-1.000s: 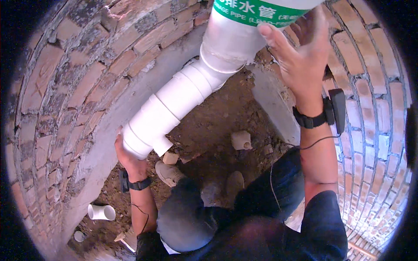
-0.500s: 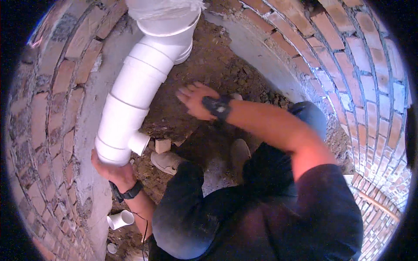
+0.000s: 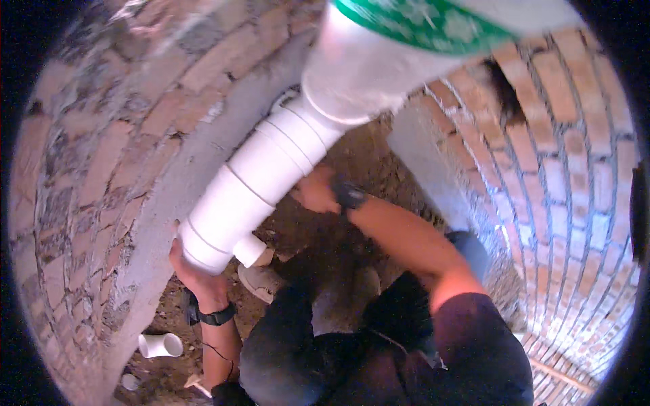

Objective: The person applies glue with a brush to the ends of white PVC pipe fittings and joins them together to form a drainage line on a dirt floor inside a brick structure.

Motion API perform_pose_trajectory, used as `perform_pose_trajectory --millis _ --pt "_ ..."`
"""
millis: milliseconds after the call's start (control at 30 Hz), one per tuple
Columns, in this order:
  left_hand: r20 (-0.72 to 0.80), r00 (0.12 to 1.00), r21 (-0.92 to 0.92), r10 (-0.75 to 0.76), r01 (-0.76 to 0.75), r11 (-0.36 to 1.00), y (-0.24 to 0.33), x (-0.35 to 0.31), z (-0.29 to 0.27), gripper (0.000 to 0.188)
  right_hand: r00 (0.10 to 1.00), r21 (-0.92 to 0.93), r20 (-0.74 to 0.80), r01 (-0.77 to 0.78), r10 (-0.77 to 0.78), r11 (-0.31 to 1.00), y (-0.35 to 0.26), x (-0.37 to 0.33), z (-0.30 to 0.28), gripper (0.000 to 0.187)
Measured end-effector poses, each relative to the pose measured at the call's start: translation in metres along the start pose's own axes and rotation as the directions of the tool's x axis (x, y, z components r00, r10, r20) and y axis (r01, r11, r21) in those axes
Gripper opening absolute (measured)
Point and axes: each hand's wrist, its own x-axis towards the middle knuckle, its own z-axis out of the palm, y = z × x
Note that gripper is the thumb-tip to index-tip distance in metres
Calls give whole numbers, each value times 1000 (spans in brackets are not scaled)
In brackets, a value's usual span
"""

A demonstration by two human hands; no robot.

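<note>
A thick white plastic drainpipe (image 3: 254,183) of joined fittings slants from upper right to lower left, with a short side branch (image 3: 250,250) near its lower end. My left hand (image 3: 198,274) is wrapped round that lower end from beneath, thumb up along its left side. Against the pipe's right side, about midway up, is my right hand (image 3: 317,191); its fingers are partly hidden by the pipe and blurred, so their grip is unclear. At the top the pipe meets a wider white pipe (image 3: 379,74) with a green wrap (image 3: 433,27).
Brick walls (image 3: 562,169) close in on both sides, above smooth grey bands at their feet. Brown soil (image 3: 369,152) lies between. A loose white pipe piece (image 3: 161,346) rests on the ground by my left forearm. A small brick piece lies beside the side branch.
My right hand has gone from apart, fingers spread, to the pipe's side. The view has shifted, bringing the green-wrapped pipe into sight. My left hand stays on the lower end.
</note>
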Motion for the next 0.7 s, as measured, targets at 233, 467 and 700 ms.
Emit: perform_pose_trajectory --millis 233,467,700 --pt "61 997 36 47 -49 998 -1 1 -29 60 607 -18 -784 -234 132 972 14 -243 -257 41" --pt "179 980 714 -85 -69 697 0 1 -68 58 -88 -365 -929 60 -359 929 -163 -374 -546 133" --pt "343 925 876 161 -377 302 164 -193 116 60 -24 -278 -953 -332 -302 902 -264 -416 -630 116"
